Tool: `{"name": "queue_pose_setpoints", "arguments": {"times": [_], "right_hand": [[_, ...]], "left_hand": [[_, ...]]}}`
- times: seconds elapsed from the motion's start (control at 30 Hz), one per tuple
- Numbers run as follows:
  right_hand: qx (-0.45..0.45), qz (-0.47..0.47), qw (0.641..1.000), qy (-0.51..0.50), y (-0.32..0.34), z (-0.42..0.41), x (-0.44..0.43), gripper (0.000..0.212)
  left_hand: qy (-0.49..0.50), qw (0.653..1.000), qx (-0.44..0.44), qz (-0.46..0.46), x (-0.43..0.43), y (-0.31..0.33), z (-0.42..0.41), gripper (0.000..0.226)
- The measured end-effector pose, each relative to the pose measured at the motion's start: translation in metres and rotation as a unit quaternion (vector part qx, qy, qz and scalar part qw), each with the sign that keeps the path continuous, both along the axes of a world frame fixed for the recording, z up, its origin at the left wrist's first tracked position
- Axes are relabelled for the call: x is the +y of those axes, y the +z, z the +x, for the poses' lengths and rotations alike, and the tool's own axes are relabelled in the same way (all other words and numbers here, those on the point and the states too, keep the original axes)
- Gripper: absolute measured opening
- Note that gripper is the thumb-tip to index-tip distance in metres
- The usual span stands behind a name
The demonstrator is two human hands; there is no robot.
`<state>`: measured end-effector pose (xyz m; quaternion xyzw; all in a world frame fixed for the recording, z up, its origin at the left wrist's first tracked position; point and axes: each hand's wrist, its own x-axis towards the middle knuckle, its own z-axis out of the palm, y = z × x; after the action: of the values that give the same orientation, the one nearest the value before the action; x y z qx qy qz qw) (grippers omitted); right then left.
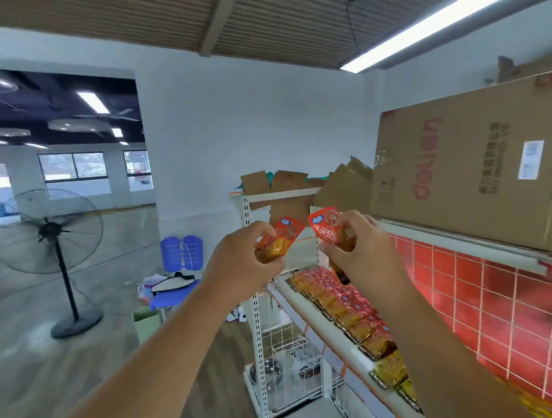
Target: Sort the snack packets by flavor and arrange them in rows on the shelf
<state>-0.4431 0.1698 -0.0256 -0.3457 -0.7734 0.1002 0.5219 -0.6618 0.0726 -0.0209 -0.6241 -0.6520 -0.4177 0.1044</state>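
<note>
One red packet is pinched by the left hand, and a second packet by the right hand, both up above the shelf. Check that the pictures match, then lay each flat on the shelf in its own row.

Left hand: pinches orange-red packet, raised above shelf far end.
Right hand: pinches red packet, also above shelf far end; the two held packets near, not touching.
Rows of packets: flat on shelf, red toward rear, amber along front edge.
Red grid panel: behind shelf.
Cardboard box: on tier above shelf.
Standing fan, blue chair: on floor, well left of shelf.
</note>
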Motion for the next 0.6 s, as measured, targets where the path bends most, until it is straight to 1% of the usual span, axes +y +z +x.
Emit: {"name": "queue_pose_setpoints", "arguments": {"times": [0.13, 0.3, 0.4, 0.6], "right_hand": [[-0.006, -0.021, 1.000, 0.009, 0.001, -0.017, 0.057, 0.032], [-0.020, -0.027, 0.999, 0.015, 0.000, -0.032, 0.123, 0.034], [-0.021, -0.044, 0.999, 0.022, -0.014, -0.042, 0.151, 0.036], [-0.041, -0.065, 0.997, 0.021, -0.035, -0.077, 0.193, 0.032]], "left_hand": [[0.003, 1.000, -0.008, -0.015, 0.055, 0.003, -0.012, 0.051], [0.010, 1.000, -0.014, -0.009, 0.117, -0.005, -0.028, 0.048], [0.012, 0.999, -0.013, -0.029, 0.142, -0.020, -0.040, 0.051], [0.012, 0.999, -0.027, -0.044, 0.183, -0.040, -0.074, 0.046]]}}
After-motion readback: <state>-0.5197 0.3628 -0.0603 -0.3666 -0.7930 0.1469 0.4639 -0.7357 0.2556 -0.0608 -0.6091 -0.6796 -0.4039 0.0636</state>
